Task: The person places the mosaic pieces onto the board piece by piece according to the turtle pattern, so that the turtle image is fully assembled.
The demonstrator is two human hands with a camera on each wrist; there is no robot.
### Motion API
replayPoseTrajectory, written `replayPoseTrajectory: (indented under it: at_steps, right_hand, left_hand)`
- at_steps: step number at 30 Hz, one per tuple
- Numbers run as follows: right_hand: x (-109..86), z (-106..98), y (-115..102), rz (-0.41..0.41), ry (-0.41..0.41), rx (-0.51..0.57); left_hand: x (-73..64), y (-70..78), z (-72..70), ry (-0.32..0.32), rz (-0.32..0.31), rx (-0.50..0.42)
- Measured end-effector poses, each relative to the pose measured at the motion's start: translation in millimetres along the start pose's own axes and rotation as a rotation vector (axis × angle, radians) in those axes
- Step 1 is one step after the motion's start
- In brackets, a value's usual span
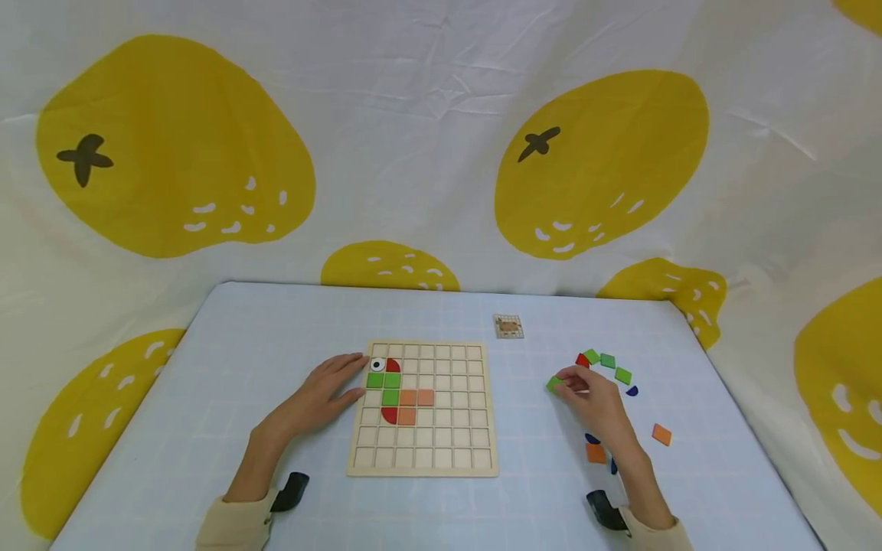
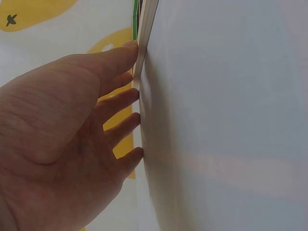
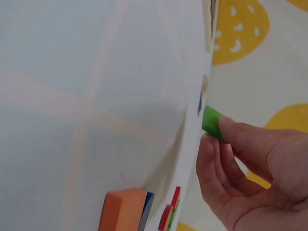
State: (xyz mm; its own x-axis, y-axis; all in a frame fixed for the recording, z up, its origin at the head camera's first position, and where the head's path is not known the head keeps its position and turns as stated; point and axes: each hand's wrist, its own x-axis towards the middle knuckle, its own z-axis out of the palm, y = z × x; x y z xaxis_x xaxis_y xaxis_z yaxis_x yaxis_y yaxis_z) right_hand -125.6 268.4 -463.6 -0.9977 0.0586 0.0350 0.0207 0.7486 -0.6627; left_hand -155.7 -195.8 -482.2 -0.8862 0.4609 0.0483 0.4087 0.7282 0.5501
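At the left of the pale table point(image 1: 161, 451), a beige sleeve point(image 1: 237, 524) ends at the left wrist, with a black device point(image 1: 290, 492) beside it. The left hand point(image 1: 320, 396) reaches to the wooden grid board point(image 1: 462, 438), its fingers stretched out and slightly spread, tips at the board's left edge.

On the board's left half sit a white piece with a black dot point(image 1: 377, 365) and, to its right, a red curved piece point(image 1: 393, 366). Below them lie three green squares point(image 1: 392, 381); lower down come another red curved piece and three orange-pink squares point(image 1: 408, 397).

Right of the board's far corner lies a small picture card point(image 1: 508, 326). Farther right, the right hand point(image 1: 594, 399) pinches a green tile point(image 1: 553, 383) between thumb and fingers, well apart from the board; whether the tile touches the table cannot be told.

Around this hand lie loose red, green, blue and orange pieces. An orange square point(image 1: 661, 435) is rightmost.
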Motion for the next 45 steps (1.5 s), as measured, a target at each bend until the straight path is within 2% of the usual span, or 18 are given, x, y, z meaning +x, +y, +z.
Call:
replayPoseTrajectory:
  at_steps: [21, 33, 38, 45]
  right_hand:
    - [10.0, 44, -45, -0.054, -0.066, 0.109]
    - [8.5, 71, -76, -0.173, -0.112, 0.193]
    - [7.0, 80, -86, -0.235, -0.158, 0.23]
    - [4.2, 92, -99, -0.3, -0.22, 0.252]
  left_hand:
    - [2.0, -0.6, 0.1, 0.003, -0.002, 0.01]
    - [2.6, -2.0, 0.9, 0.004, 0.015, -0.001]
    - [2.4, -2.6, 1.0, 0.009, 0.016, -0.001]
    - [3.1, -2.4, 0.5, -0.017, -0.014, -0.006]
